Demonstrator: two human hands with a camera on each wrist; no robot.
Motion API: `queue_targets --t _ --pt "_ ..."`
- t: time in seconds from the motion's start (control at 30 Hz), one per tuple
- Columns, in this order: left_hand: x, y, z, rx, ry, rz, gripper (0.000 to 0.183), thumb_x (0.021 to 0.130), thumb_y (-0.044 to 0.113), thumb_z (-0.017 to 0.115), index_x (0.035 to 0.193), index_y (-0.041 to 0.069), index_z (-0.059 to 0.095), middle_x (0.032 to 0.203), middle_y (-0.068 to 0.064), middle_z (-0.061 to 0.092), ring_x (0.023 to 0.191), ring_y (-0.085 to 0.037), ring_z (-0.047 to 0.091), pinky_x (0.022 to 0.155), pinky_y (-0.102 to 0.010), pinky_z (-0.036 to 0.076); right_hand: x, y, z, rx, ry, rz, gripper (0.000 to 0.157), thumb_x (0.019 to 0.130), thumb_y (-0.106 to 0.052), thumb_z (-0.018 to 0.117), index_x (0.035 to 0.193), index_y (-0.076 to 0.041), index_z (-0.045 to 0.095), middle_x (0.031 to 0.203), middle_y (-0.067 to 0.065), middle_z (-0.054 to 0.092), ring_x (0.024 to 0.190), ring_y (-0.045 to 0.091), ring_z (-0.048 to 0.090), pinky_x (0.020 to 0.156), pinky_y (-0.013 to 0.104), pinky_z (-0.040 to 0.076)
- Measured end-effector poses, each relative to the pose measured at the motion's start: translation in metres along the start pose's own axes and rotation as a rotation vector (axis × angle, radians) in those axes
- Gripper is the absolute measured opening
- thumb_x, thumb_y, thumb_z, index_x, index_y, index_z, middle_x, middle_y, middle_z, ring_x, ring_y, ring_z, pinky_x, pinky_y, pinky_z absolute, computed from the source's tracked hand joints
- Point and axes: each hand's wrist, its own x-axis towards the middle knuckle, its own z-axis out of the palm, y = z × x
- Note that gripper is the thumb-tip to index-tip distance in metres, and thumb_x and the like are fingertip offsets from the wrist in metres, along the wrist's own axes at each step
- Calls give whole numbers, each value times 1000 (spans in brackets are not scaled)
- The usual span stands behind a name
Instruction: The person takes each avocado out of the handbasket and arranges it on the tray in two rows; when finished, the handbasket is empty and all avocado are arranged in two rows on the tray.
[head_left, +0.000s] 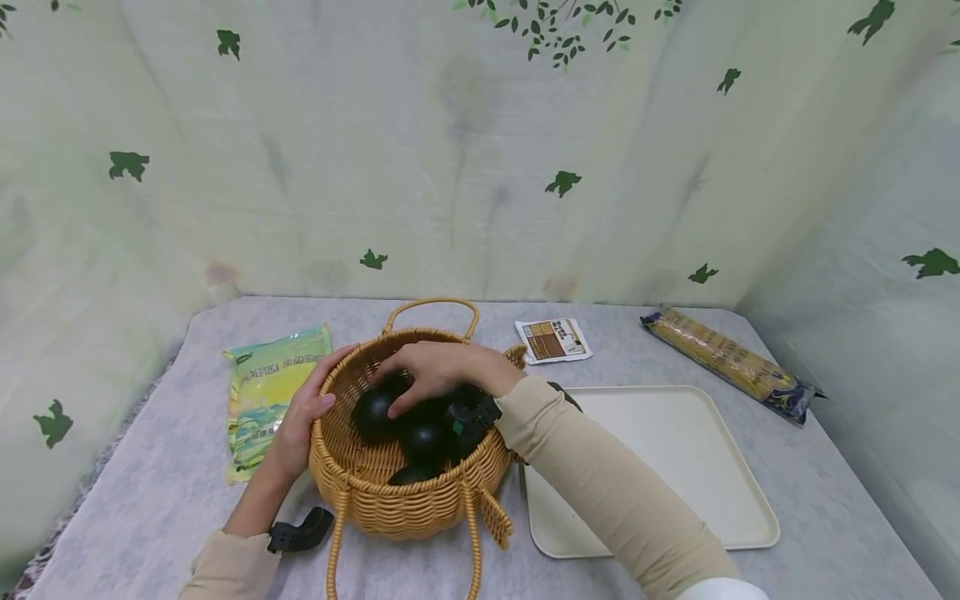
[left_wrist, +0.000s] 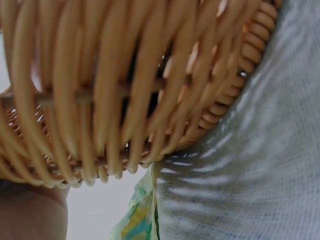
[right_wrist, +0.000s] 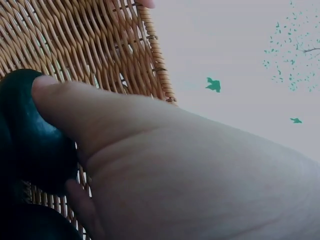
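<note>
A round wicker basket (head_left: 390, 508) stands at the middle front of the table, with several glossy, blackish rounded things inside. My left hand (head_left: 300, 417) holds its left rim. Reaching in from the right, my right hand (head_left: 442, 367) grips one dark rounded thing (head_left: 372, 414) at the basket's left inner side. In the right wrist view the thumb lies on top of that thing, and part of a finger shows below it. Another dark rounded thing (head_left: 423, 440) lies beside it. The left wrist view shows the basket's woven underside close up; the left hand's grip is mostly hidden there.
A white tray (head_left: 720, 467) lies right of the basket, under the right forearm. Behind it are a small white-and-brown packet (head_left: 555, 340) and a long golden packet (head_left: 727, 362). A green-yellow bag (head_left: 262, 392) lies to the left. Basket handles (head_left: 474, 542) hang toward the front.
</note>
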Motion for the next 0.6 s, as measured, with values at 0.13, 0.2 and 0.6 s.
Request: queue_targets --t 0.13,0.2,0.6 --pt "0 0 0 -6 -4 3 59 100 15 31 159 5 36 153 -4 44 136 -21 47 103 -23 45 0 -1 0 8 -27 -17 52 97 -28 72 146 -15 60 148 1 59 136 13 53 110 23 40" --pt "1 0 0 -9 1 -1 59 100 14 32 158 5 36 152 -5 44 135 -22 48 103 -24 46 0 -1 0 13 -39 -31 51 98 -26 72 146 -15 60 148 1 59 137 12 52 110 22 40" --pt "1 -1 0 -22 -10 -4 59 101 16 31 158 4 36 151 -8 44 133 -22 50 101 -23 48 0 0 1 121 -33 -113 48 98 -21 71 144 -13 61 146 1 61 134 8 53 108 19 40"
